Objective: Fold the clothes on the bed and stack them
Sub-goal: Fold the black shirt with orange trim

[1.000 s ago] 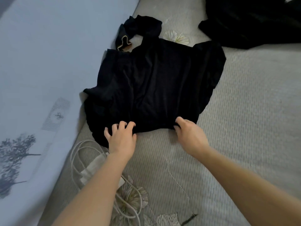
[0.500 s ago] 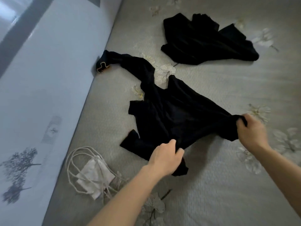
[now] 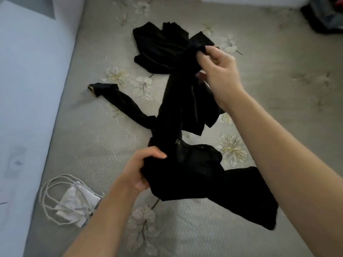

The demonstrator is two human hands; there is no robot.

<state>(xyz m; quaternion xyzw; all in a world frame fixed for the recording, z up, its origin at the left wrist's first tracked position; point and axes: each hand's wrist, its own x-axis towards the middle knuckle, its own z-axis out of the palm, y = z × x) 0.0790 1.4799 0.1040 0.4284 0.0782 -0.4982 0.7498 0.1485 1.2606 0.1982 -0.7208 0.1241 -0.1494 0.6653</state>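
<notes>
Limp black garment [image 3: 172, 115] bunched, left hand [image 3: 138, 173], right hand [image 3: 220, 70] gripping

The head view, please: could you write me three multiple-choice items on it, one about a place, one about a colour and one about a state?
1. Where does the white pouch lie? A. On the floor. B. On the bed cover, lower left. C. On a pillow.
2. What colour is the held garment? A. Black. B. White. C. Red.
3. How is that garment? A. Folded flat. B. Lying untouched. C. Lifted and bunched, sleeve trailing.
Key: B, it rests on the cover at the lower left of the view; A, the cloth is dark throughout; C, the left hand grips its lower part and the right hand pinches its top.
</notes>
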